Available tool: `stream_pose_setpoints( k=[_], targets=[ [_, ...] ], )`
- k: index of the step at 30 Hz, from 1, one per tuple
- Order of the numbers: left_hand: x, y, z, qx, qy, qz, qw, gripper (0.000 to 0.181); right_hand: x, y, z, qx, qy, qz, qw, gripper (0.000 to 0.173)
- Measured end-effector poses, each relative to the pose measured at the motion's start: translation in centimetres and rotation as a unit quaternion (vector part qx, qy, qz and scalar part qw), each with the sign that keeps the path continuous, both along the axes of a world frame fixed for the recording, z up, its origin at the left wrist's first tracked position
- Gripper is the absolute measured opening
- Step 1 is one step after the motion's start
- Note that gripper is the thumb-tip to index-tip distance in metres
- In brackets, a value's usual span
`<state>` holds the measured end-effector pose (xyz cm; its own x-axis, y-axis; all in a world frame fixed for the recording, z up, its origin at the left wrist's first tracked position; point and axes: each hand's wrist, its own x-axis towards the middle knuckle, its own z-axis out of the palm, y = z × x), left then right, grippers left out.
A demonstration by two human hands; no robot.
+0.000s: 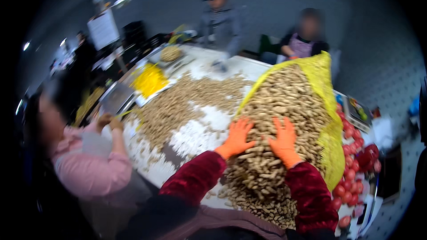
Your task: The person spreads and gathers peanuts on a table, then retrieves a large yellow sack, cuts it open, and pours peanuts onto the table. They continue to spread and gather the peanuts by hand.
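Both my hands wear orange gloves and press into a large heap of unshelled peanuts (277, 96). My left hand (236, 138) lies on the heap's left side with its fingers spread. On the nearer middle of the heap rests my right hand (283, 141), palm down, fingers apart. A yellow woven sack (328, 106) lies along the heap's far and right edges, its mouth wide around the peanuts. Below my hands, peanuts (260, 186) run down toward my body. Neither hand grips anything I can make out.
More peanuts (173, 106) spread over the white table (213, 120). Yellow netting (150, 80) and a metal tray (116, 98) lie at left, near a person in pink (96, 163). Two people stand across the table. Red round items (350, 173) and a scale (358, 111) sit at right.
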<state>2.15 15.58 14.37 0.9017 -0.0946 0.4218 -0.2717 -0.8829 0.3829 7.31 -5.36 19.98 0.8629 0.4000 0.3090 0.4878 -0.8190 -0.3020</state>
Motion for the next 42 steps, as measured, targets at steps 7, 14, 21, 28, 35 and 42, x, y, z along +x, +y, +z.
stream_pose_setpoints(
  k=[7,14,21,28,35,42],
  targets=[
    [-1.0,3.2,-1.6,-0.058,-0.031,-0.011,0.998,0.075,-3.6,2.9,1.3,-0.071,0.025,-0.017,0.997,0.092],
    [-5.9,7.7,-12.5,-0.042,0.337,0.062,0.938,0.063,-7.3,8.7,-0.3,-0.11,0.004,0.008,0.994,0.08],
    [-4.2,11.2,-11.5,0.004,0.295,0.002,0.956,0.063,-10.5,10.7,-3.2,-0.176,0.002,0.087,0.981,0.053],
    [1.2,10.2,-3.5,0.108,0.392,0.013,0.913,0.036,-6.6,4.8,-0.2,0.093,-0.067,0.218,0.969,0.04],
    [6.9,1.1,10.5,-0.027,-0.07,-0.016,0.997,0.026,5.9,-8.2,1.9,0.114,-0.168,-0.046,0.978,0.075],
    [16.8,-5.3,10.7,0.092,0.003,-0.045,0.995,0.098,14.3,-10.2,3.4,0.037,-0.057,-0.147,0.987,0.099]
  ],
)
